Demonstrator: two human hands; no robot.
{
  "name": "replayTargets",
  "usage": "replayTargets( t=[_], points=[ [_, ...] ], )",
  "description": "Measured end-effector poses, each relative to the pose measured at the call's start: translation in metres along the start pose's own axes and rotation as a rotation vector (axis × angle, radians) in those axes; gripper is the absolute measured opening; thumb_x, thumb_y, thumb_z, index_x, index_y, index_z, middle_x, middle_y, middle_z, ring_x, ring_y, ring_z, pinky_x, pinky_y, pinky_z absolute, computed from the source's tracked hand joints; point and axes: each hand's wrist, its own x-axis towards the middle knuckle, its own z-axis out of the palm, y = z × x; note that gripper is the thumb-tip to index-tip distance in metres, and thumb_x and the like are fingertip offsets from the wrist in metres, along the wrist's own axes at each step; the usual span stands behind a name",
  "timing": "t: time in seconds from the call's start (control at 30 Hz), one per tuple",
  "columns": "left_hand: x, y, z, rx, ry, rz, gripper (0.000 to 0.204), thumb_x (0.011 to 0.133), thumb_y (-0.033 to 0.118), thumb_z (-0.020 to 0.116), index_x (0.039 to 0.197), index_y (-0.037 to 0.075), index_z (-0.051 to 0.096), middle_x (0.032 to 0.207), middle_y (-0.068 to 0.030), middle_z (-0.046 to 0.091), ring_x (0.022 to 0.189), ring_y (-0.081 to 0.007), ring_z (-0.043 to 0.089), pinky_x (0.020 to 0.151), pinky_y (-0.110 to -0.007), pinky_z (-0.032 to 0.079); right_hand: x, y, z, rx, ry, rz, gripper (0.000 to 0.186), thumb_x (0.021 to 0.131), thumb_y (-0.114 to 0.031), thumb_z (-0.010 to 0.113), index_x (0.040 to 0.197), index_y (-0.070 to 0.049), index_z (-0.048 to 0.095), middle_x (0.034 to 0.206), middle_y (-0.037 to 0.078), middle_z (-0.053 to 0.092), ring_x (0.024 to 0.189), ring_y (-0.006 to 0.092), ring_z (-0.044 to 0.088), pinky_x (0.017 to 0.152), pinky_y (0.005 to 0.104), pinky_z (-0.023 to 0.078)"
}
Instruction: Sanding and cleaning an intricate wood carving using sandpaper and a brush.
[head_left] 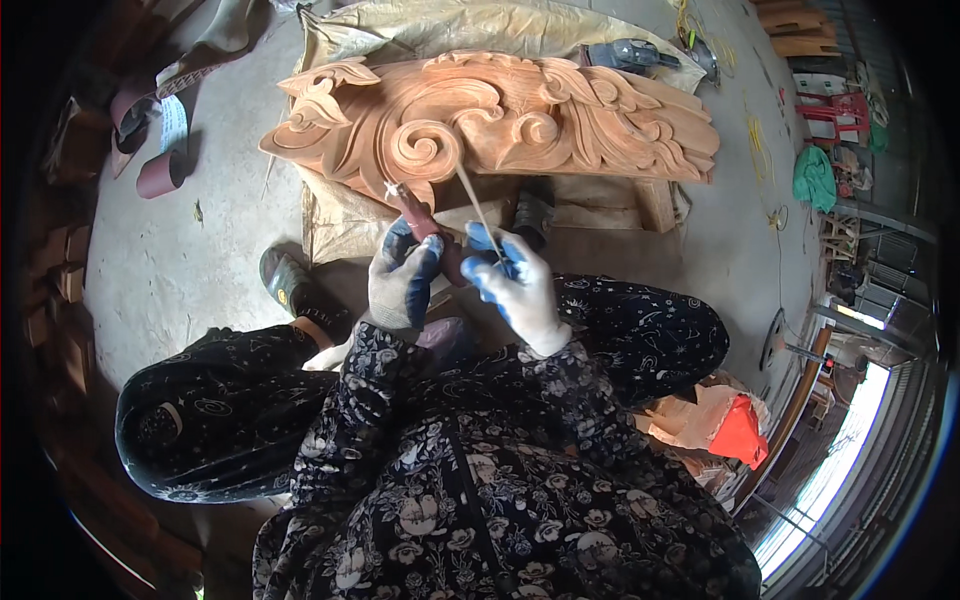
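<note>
My gloved left hand (400,275) grips a reddish-brown roll, apparently sandpaper (420,216), with a pale frayed tip, held upright below the carved panel. My gloved right hand (515,285) is closed on a thin pale stick (478,208) that points up and left toward a spiral of the carving; whether it touches cannot be told. The orange-brown wooden panel (590,130), with leaves and scrolls, lies across a cloth-draped support (350,225) in front of me.
Curled sandpaper strips (170,165) lie on the concrete floor (200,250) at left, near stacked wood (65,265). A dark power tool (620,55) is behind the panel. At right are yellow cords (760,160), a green bag (815,178) and a red object (738,430).
</note>
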Motion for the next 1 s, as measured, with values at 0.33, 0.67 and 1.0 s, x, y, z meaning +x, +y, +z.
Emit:
replayTargets(
  t=[0.33,0.67,1.0],
  points=[
    [-0.017,-0.007,-0.018,0.287,-0.190,0.124,0.035,0.093,0.018,0.055,0.124,0.001,0.050,0.088,-0.0055,0.060,0.070,-0.0151,0.059,0.063,-0.028,0.051,0.001,-0.037,-0.012,0.371,0.229,0.208,0.027,0.096,-0.008,0.045,0.121,-0.001,0.053,0.087,0.007,0.063,0.064,0.0108,0.061,0.056,0.0224,0.051],
    [-0.028,0.042,-0.066,0.297,-0.056,-0.027,0.027,0.086,0.004,0.064,0.112,-0.002,0.059,0.100,-0.0043,0.063,0.091,-0.0110,0.058,0.081,-0.025,0.048,0.028,-0.079,0.080,0.440,-0.201,0.349,0.025,0.086,-0.011,0.067,0.106,0.002,0.061,0.083,0.001,0.065,0.060,0.0014,0.051,0.052,0.0162,0.040],
    [-0.036,0.032,-0.061,0.280,-0.265,-0.024,0.035,0.087,0.006,0.064,0.120,0.000,0.055,0.104,-0.0020,0.062,0.092,-0.0106,0.058,0.082,-0.027,0.048,0.008,-0.058,0.060,0.474,-0.152,0.469,0.019,0.093,-0.017,0.057,0.103,0.000,0.061,0.075,-0.001,0.061,0.049,0.0048,0.048,0.043,0.0195,0.040]
  ],
)
